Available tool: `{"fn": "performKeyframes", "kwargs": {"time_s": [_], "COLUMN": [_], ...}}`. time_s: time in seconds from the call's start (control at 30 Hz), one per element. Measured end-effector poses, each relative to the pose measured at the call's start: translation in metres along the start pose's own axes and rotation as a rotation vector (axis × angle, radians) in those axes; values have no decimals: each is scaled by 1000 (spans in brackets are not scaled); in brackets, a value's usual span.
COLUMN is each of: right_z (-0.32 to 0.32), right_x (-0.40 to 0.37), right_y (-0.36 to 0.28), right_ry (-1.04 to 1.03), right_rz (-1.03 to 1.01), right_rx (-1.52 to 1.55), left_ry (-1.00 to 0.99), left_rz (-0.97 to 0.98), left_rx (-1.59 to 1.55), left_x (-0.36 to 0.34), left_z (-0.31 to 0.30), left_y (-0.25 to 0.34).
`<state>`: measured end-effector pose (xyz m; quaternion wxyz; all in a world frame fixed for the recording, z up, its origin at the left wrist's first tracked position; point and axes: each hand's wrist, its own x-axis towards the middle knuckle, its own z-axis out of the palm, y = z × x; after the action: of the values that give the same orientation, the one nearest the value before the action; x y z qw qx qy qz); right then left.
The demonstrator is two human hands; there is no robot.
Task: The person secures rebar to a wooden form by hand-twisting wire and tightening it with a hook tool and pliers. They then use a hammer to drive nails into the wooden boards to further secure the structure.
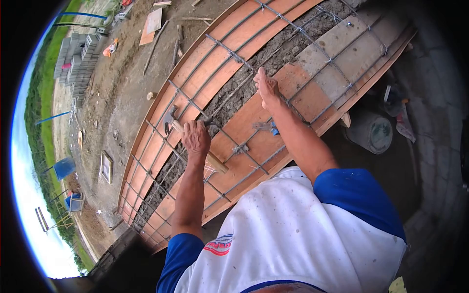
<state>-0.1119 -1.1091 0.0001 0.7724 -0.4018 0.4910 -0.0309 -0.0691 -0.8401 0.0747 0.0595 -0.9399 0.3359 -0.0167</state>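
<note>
Gripping the hammer (216, 162), its head forward-left, the left hand (196, 138) sits apart from the right hand (267, 88), whose grip is unclear.

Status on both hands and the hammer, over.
Left hand holds hammer at rebar mesh. Right hand at mesh, hold unclear. In the way, possibly: blue-handled tool beside right forearm.

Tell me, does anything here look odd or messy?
Yes, a little: the grey-smeared panel beyond the right hand looks caked in something like cement, while the orange board nearer the body is mostly clean. Whether that is a spill or just old residue, I cannot tell.
</note>
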Motion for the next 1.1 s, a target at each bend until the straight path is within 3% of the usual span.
{"fn": "performKeyframes", "kwargs": {"time_s": [0.03,0.17,0.2,0.33,0.57,0.67,0.77,0.87,0.97,1.1], "right_z": [8,45,45,45,56,66,59,60,43,41], "right_x": [-7,11,-5,30,43,58,31,35,48,29], "right_y": [-7,2,-10,14,27,40,15,17,40,39], "right_ry": [-81,189,157,-35,47,100,138,150,-200,-372], "right_rz": [112,241,294,241,35,-111,-38,58,141,116], "right_rx": [91,102,221,578,660,598,400,496,970,1025], "left_ry": [-1,1,2,11,-4,-134,-316,-471,-618,-687], "left_rz": [2,25,28,40,9,-7,-84,-165,-197,-116], "left_rx": [-1,23,21,11,-1,-58,-153,-261,-278,-214], "left_x": [2,1,2,4,1,-1,-10,-14,3,22], "left_z": [0,2,2,14,12,-7,-22,-36,-76,-98], "left_y": [0,-3,-4,-10,-2,8,29,43,53,38]}}
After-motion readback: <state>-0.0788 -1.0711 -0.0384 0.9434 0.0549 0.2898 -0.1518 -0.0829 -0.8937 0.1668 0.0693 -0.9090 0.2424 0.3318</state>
